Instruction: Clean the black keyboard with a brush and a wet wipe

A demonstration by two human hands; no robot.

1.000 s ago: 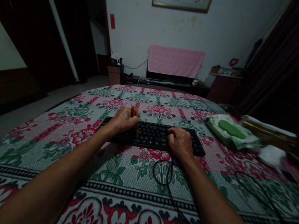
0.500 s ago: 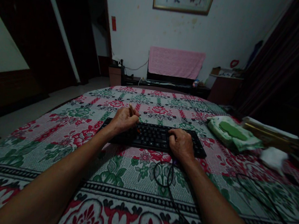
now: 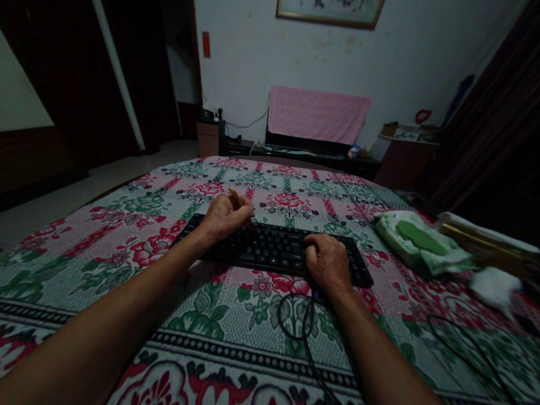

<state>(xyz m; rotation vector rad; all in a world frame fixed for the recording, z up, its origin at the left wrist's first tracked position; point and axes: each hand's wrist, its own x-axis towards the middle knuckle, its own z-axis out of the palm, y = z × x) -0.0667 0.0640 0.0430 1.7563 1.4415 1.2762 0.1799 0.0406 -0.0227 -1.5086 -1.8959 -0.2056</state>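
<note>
A black keyboard (image 3: pixel 272 249) lies flat across the patterned cloth in front of me. Over its left part, my left hand (image 3: pixel 224 217) is closed around a thin tan stick-like tool (image 3: pixel 234 196). The tool's upper end shows above the fingers; its lower end points at the keys and is too dark to make out. My right hand (image 3: pixel 327 261) rests on the keyboard's right part, fingers curled and gripping it. A black cable (image 3: pixel 304 336) loops on the cloth near my right wrist.
A green-and-white wipes pack (image 3: pixel 422 239), a gold box (image 3: pixel 487 243) and a crumpled white tissue (image 3: pixel 495 287) lie to the right. The flowered tablecloth (image 3: pixel 203 318) covers the whole surface. Beyond it, a pink cloth (image 3: pixel 318 114) hangs over a dark screen.
My left hand has lifted slightly with the tool, whose lower tip has moved up over the keys. My right hand and the keyboard stay in place.
</note>
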